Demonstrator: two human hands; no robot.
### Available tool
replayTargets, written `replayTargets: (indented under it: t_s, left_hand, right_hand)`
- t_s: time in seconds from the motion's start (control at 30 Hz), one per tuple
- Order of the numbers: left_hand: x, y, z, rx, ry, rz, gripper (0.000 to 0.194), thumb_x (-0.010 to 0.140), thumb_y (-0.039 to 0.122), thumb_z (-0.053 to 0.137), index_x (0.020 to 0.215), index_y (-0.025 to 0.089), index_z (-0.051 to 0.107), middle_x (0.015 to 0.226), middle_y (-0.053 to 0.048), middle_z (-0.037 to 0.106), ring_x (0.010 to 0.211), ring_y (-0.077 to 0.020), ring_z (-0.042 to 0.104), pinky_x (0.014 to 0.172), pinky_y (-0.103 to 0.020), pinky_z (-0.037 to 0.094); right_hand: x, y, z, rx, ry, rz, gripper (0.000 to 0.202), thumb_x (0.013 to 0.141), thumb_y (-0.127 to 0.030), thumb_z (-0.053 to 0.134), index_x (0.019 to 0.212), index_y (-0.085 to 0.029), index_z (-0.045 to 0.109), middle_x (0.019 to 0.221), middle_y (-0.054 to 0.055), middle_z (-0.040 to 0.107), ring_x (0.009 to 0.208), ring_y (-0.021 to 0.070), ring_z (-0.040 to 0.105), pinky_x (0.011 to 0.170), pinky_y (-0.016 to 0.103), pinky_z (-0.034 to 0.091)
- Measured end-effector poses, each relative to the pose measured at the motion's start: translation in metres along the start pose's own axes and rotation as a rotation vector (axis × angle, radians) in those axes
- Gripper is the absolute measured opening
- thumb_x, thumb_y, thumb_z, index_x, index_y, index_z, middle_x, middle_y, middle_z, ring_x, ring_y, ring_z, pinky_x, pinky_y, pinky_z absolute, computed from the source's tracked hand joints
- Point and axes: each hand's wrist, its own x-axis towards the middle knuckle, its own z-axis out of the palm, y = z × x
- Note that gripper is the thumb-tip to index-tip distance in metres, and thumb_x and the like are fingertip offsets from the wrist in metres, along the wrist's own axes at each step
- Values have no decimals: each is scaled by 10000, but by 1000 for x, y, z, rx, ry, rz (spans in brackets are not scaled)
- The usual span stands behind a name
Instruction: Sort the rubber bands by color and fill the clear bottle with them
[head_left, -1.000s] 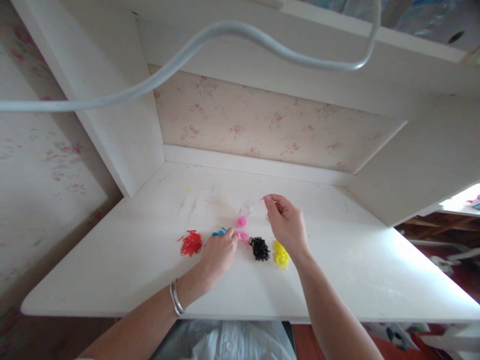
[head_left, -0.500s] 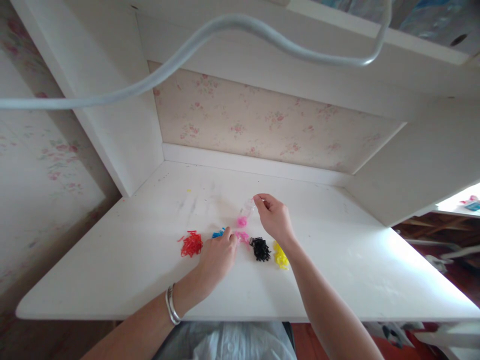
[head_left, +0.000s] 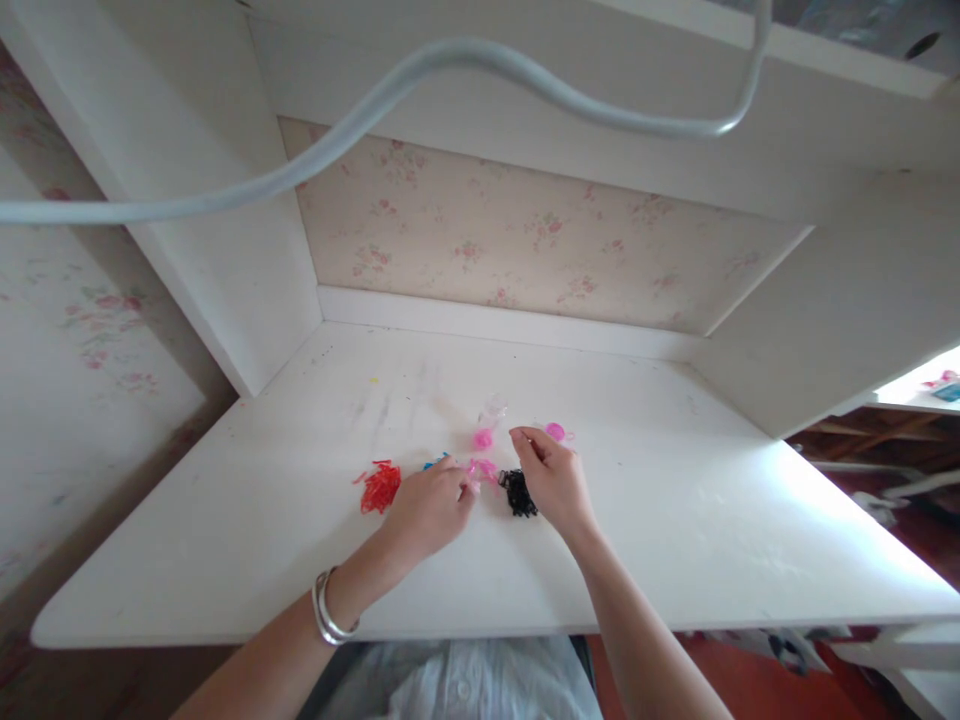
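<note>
My left hand (head_left: pixel 431 508) rests low over the table at the left edge of a small pile of pink bands (head_left: pixel 482 471). Its fingers are curled and pinched together, and what they hold is too small to make out. A pile of blue bands (head_left: pixel 436 461) is mostly covered by this hand, and red bands (head_left: pixel 381 487) lie to its left. My right hand (head_left: pixel 556 482) hovers over the right side of the black bands (head_left: pixel 517 493), thumb and forefinger closed; anything between them is not visible. Beyond the hands lies a clear piece with a pink end (head_left: pixel 484 439).
A round pink piece (head_left: pixel 555 431) lies just behind my right hand on the white table (head_left: pixel 262 530). A pale cable (head_left: pixel 465 50) crosses the upper view. White side panels and a low shelf enclose the table's back.
My right hand has moved down and away from the clear piece, uncovering the round pink piece and hiding the yellow bands. My left hand has shifted slightly, staying beside the pink bands.
</note>
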Motion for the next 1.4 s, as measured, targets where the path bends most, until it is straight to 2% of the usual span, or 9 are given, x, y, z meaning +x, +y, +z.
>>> replayTargets:
  t_s: [0.1,0.27,0.43,0.6,0.83,0.97,1.1,1.27,1.4]
  left_hand:
    - [3,-1,0,-77,-10,6,299,912,318,394,830,226,666,934,-22,659,779,-157,630,698,-267,439]
    - [7,0,1,-159,-6,4,252,890,296,438,827,223,671,933,-32,672,826,-153,632,734,-246,440]
    - [13,4,-1,-190,-67,20,234,867,274,471,759,207,667,851,-32,686,806,-158,624,713,-243,445]
    - [18,11,-3,-184,-104,29,230,835,250,476,694,194,649,799,-31,668,757,-152,599,686,-242,441]
    - [20,18,-5,-179,-142,63,292,861,295,445,671,189,639,759,-26,641,708,-137,576,656,-234,417]
    - [22,15,-9,-186,-170,52,271,859,309,452,752,186,668,815,-33,660,739,-140,588,694,-229,427]
    - [22,11,-14,-162,-264,67,250,833,318,474,741,188,667,807,-19,665,726,-134,593,673,-219,420]
    - [27,13,-29,-101,-288,105,264,812,329,477,671,189,650,742,-1,645,680,-122,572,632,-210,408]
    - [39,21,-58,-76,-130,83,285,828,371,471,731,200,678,793,-18,658,729,-138,588,676,-222,433]
  right_hand:
    - [-19,15,7,28,-48,61,358,884,-472,431,892,-227,691,623,-28,613,533,104,496,520,201,353]
    - [-45,31,17,49,-97,28,390,897,-461,407,892,-205,702,650,1,639,550,118,526,514,208,352]
    - [-60,36,23,-4,-141,20,368,897,-412,420,1030,-219,704,608,2,630,510,120,516,502,216,338]
    - [-64,33,22,-54,-175,-62,335,883,-379,468,1107,-253,683,559,-13,609,479,113,497,505,211,316]
    - [-64,35,20,-57,-160,-147,324,930,-337,404,881,-239,709,637,3,654,530,110,539,540,202,315]
    - [-65,37,20,-66,-123,-136,353,938,-342,384,831,-222,698,642,11,661,536,113,547,547,203,327]
    - [-64,37,18,-77,-89,-103,367,943,-355,368,864,-230,704,682,21,685,550,121,571,549,209,340]
    - [-64,36,17,-171,-79,-103,350,944,-320,371,849,-248,700,698,11,701,579,127,612,544,221,311]
    - [-65,37,19,-230,-100,-108,347,938,-319,378,804,-244,689,700,15,706,587,129,624,534,232,282]
